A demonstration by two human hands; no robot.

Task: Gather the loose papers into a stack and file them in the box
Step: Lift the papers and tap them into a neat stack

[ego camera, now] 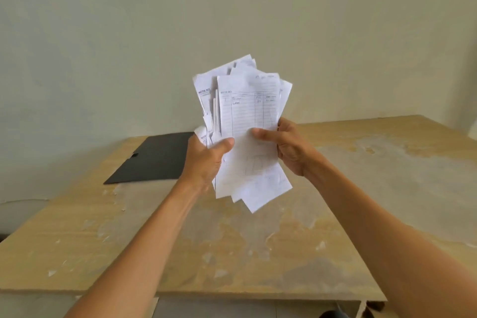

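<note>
My left hand [206, 160] and right hand [286, 147] grip the fanned papers [247, 121] upright to square them, black folder [154, 157] at nine o'clock.

White ruled papers [247, 111], black folder [154, 157]

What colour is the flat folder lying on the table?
Black, matte; the folder shows best in the head view.

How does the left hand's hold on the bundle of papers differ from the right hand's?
The left hand clamps the papers low on their left edge; the right hand pinches higher on the right edge. The left shows its back, the right its palm side. Both thumbs press the front sheet.
</note>
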